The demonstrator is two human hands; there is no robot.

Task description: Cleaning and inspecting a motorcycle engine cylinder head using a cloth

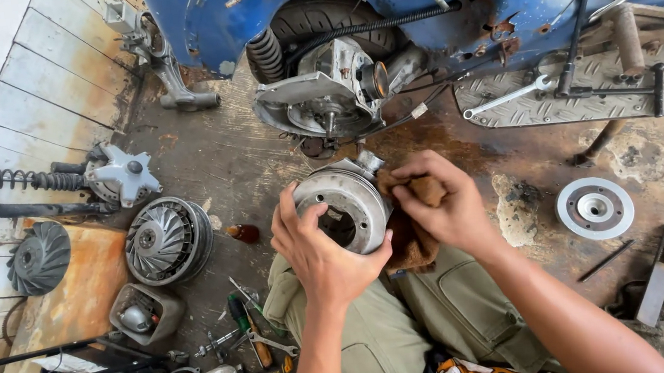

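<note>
Two hands on drum (348, 205), greasy wkshop floor (221, 162)

I record two items. One small white rectangular tag (421, 110) hangs on a thin black cable (392, 125) beside the grey engine casing (322, 96), beyond my right hand (446, 203); any marking on it is too small to tell. One small dark-brown bottle (244, 234) lies on its side on the stained floor (204, 159), near my left hand (318, 250) but apart from it.
</note>
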